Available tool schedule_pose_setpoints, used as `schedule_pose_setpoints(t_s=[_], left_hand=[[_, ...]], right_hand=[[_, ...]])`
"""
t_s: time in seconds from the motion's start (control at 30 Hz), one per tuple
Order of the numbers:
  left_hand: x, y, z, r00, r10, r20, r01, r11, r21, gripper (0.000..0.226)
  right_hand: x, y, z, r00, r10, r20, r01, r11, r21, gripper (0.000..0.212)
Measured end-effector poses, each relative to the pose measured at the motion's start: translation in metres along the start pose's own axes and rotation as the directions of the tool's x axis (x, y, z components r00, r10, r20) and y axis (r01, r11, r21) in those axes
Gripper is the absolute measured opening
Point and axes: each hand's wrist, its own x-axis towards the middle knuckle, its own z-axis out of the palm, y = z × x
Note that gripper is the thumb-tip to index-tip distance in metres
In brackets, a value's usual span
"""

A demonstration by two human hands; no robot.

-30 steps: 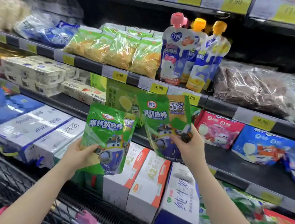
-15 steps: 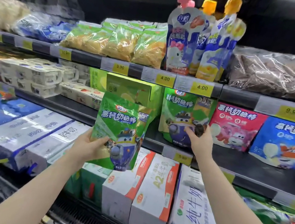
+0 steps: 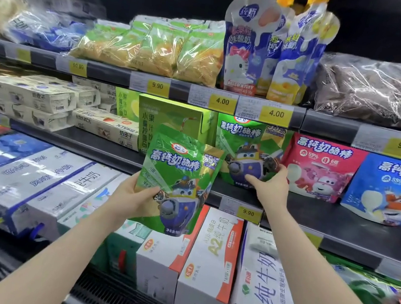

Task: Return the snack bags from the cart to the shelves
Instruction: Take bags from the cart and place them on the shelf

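Observation:
My left hand (image 3: 134, 194) grips a green snack bag (image 3: 179, 182) with a cartoon robot print, held tilted in front of the middle shelf (image 3: 339, 217). A second green snack bag (image 3: 247, 143) of the same kind stands upright on that shelf, under the 4.00 price tags. My right hand (image 3: 270, 185) rests on its lower right corner, fingers around the bag's edge. The cart is out of view.
A pink bag (image 3: 321, 166) and a blue bag (image 3: 392, 189) stand to the right on the same shelf. A green carton (image 3: 173, 119) stands to the left. Milk boxes (image 3: 208, 256) fill the bottom shelf. Pouches (image 3: 250, 48) and clear bags line the upper shelf.
My right hand has carried its green bag up and back onto the middle shelf, where it now stands upright. My left hand has lifted its bag slightly toward the shelf.

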Motion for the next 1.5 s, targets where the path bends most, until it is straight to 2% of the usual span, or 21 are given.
schedule_pose_setpoints(t_s=[0.1,0.13,0.17,0.23,0.27,0.3,0.37,0.43,0.47,0.53,0.57,0.63,0.7,0.8,0.93,1.0,1.1,1.23,1.33,1.4,1.5], left_hand=[[-0.005,0.005,0.011,0.999,-0.018,0.038,0.02,0.999,-0.049,0.031],[-0.007,0.008,0.017,0.998,-0.031,0.063,0.035,0.997,-0.071,0.032],[-0.009,0.01,0.025,0.995,-0.037,0.094,0.046,0.995,-0.087,0.032],[-0.013,0.012,0.044,0.988,-0.033,0.15,0.05,0.993,-0.108,0.03],[-0.014,0.011,0.053,0.985,-0.03,0.17,0.05,0.992,-0.119,0.029],[-0.014,0.011,0.062,0.983,-0.024,0.183,0.047,0.991,-0.123,0.027],[-0.011,0.014,0.073,0.986,0.029,0.163,-0.02,0.998,-0.059,0.021],[-0.001,0.025,0.08,0.983,0.136,0.125,-0.154,0.978,0.142,0.013],[0.006,0.033,0.084,0.974,0.202,0.099,-0.221,0.942,0.254,0.01],[0.023,0.045,0.091,0.943,0.331,0.028,-0.309,0.845,0.436,0.02],[0.032,0.049,0.095,0.93,0.367,-0.018,-0.313,0.817,0.484,0.026],[0.047,0.053,0.102,0.925,0.371,-0.086,-0.289,0.832,0.473,0.029],[0.058,0.05,0.107,0.94,0.328,-0.092,-0.257,0.859,0.443,0.032],[0.066,0.037,0.108,0.961,0.269,-0.057,-0.197,0.817,0.541,0.05],[0.07,0.019,0.115,0.974,0.22,0.048,-0.21,0.814,0.541,0.076],[0.074,0.015,0.12,0.972,0.227,0.06,-0.222,0.807,0.547,0.082],[0.074,0.01,0.12,0.968,0.247,0.05,-0.235,0.812,0.534,0.076],[0.065,0.007,0.113,0.963,0.267,0.019,-0.243,0.838,0.489,0.065],[0.046,0.015,0.101,0.956,0.292,0.006,-0.253,0.82,0.514,0.055],[0.029,0.025,0.092,0.966,0.257,0.022,-0.225,0.798,0.559,0.052],[-0.005,0.052,0.078,0.99,0.134,0.054,-0.138,0.773,0.619,0.052]], right_hand=[[-0.033,0.0,-0.019,0.993,-0.09,-0.078,0.096,0.992,0.082,0.085],[-0.051,0.0,-0.025,0.995,-0.1,-0.013,0.101,0.988,0.115,0.081],[-0.069,0.0,-0.027,0.989,-0.078,0.125,0.06,0.988,0.141,0.079],[-0.095,0.001,-0.024,0.902,-0.011,0.431,-0.066,0.984,0.164,0.081],[-0.101,0.003,-0.021,0.872,-0.001,0.49,-0.097,0.98,0.175,0.08],[-0.103,0.005,-0.018,0.88,-0.02,0.475,-0.091,0.974,0.208,0.074],[-0.099,0.005,-0.019,0.933,-0.112,0.341,0.005,0.954,0.3,0.058],[-0.091,0.0,-0.023,0.96,-0.197,0.201,0.12,0.933,0.339,0.052],[-0.087,-0.005,-0.025,0.963,-0.228,0.141,0.172,0.929,0.329,0.05],[-0.075,-0.014,-0.025,0.956,-0.292,0.012,0.279,0.923,0.265,0.048],[-0.068,-0.019,-0.023,0.948,-0.315,-0.049,0.317,0.919,0.232,0.048],[-0.055,-0.023,-0.014,0.937,-0.33,-0.113,0.345,0.922,0.174,0.048],[-0.046,-0.02,-0.003,0.945,-0.307,-0.113,0.321,0.938,0.13,0.049],[-0.038,-0.004,0.011,0.97,-0.234,-0.073,0.238,0.969,0.057,0.058],[-0.028,-0.004,0.012,0.979,-0.192,-0.076,0.195,0.98,0.035,0.06],[-0.024,-0.008,0.013,0.98,-0.193,-0.056,0.196,0.98,0.035,0.064],[-0.024,-0.009,0.018,0.98,-0.194,-0.043,0.196,0.98,0.037,0.072],[-0.028,-0.006,0.012,0.993,-0.118,-0.006,0.118,0.988,0.098,0.075],[-0.039,-0.004,-0.005,0.999,-0.041,0.024,0.039,0.996,0.075,0.086],[-0.054,-0.011,-0.022,0.999,0.007,0.049,-0.008,0.999,0.035,0.088],[-0.08,-0.039,-0.052,0.983,0.09,0.157,-0.077,0.993,-0.088,0.079]])
